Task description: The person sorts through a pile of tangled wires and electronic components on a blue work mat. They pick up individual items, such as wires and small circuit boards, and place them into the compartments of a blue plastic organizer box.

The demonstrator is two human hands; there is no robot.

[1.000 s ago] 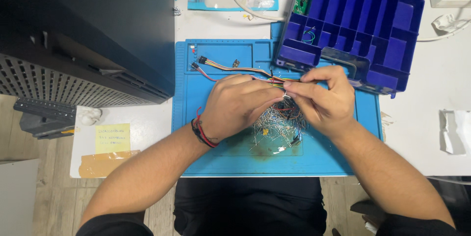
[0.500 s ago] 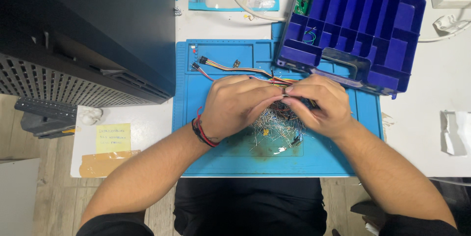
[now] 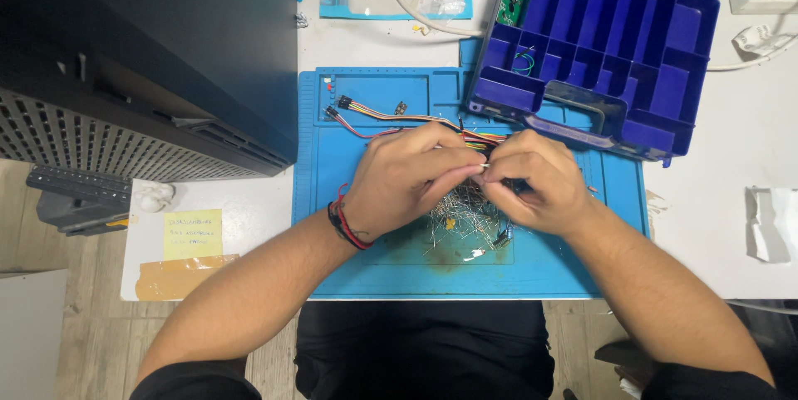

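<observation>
Head view: a smooth blue silicone work mat (image 3: 374,267) lies on the white table (image 3: 715,200), with a glossy blue plastic compartment box (image 3: 615,34) at its far right corner. A striped ribbon of jumper wires (image 3: 374,114) runs from the mat's far left toward the hands. The left hand (image 3: 407,180) and right hand (image 3: 536,180) meet fingertip to fingertip, both pinched narrowly on a thin metal pin (image 3: 485,166). Just below the grip sits a tangled heap of shiny metal pins (image 3: 465,217).
</observation>
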